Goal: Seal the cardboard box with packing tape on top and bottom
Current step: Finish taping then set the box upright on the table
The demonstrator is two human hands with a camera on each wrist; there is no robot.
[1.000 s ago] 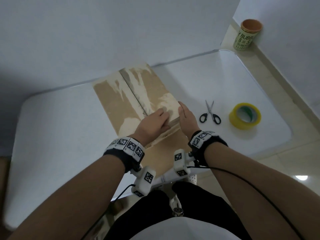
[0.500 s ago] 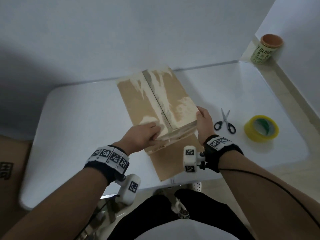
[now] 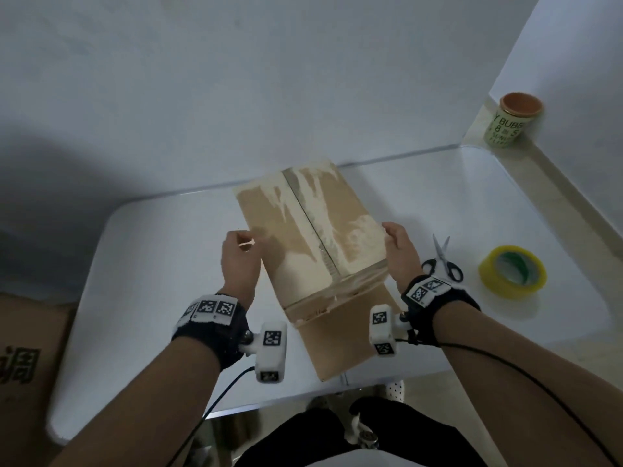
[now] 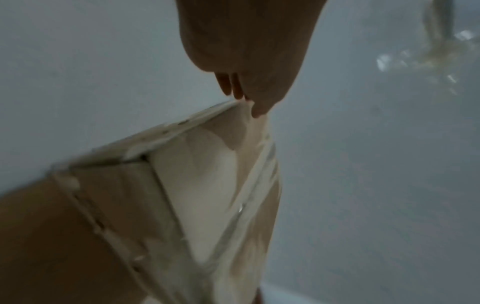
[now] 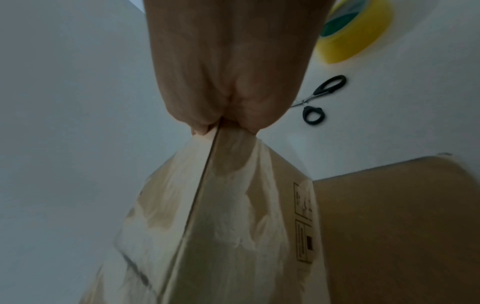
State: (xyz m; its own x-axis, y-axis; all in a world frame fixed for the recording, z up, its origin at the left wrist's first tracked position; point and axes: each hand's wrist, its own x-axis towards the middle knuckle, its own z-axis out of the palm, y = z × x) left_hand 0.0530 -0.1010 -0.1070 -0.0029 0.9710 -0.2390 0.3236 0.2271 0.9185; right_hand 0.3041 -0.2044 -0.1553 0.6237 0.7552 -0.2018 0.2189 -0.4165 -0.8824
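The cardboard box (image 3: pixel 313 237) stands on the white table (image 3: pixel 151 281), its top flaps closed. Clear tape runs down the centre seam and over the front edge. My left hand (image 3: pixel 244 246) is at the box's left top edge, fingers curled; in the left wrist view its thumb and fingertips (image 4: pixel 231 88) close on that edge of the box (image 4: pixel 202 185). My right hand (image 3: pixel 387 230) grips the right top edge, and in the right wrist view the right hand (image 5: pixel 221 125) has its thumb on top of the box (image 5: pixel 233 216) and fingers down the side. The yellow tape roll (image 3: pixel 512 273) lies at the right.
Black-handled scissors (image 3: pixel 443 261) lie between the box and the tape roll, both also in the right wrist view: scissors (image 5: pixel 319 98), roll (image 5: pixel 358 30). A green cup (image 3: pixel 510 123) sits on the ledge at the far right. Another carton (image 3: pixel 23 358) stands left of the table. Walls close the back.
Both hands left the taped front edge of the top. The left moved out to the box's left edge, the right slid farther back along the right edge.
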